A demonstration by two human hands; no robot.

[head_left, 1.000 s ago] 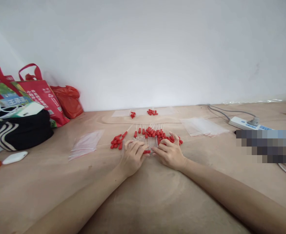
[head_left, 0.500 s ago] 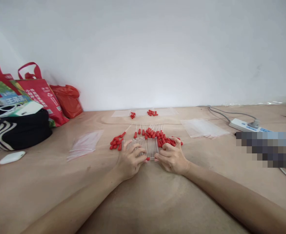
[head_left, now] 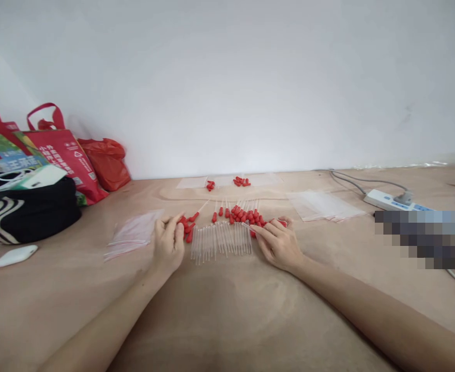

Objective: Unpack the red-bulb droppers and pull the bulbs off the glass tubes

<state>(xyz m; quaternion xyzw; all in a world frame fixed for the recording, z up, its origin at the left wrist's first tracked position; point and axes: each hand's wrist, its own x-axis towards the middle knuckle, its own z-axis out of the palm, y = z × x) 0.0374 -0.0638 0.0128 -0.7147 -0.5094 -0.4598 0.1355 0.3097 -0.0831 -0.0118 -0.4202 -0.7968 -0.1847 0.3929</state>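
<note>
My left hand is at the left pile of red rubber bulbs, with a bulb between its thumb and fingertips. My right hand pinches a thin clear glass dropper tube whose end points left; its other end is hidden by the fingers. Between the hands lies a row of bare glass tubes side by side. Behind the row are droppers with red bulbs towards me and glass stems pointing away. More red bulbs lie partly under my right hand.
Clear zip bags lie in a left stack and a right stack. Farther back are bags with small groups of red bulbs. A power strip sits right. Shopping bags and a black pouch stand left.
My left hand has left the row of tubes and moved left to the red bulbs. My right hand has shifted slightly up and right, away from the red bulb held at the row's front.
</note>
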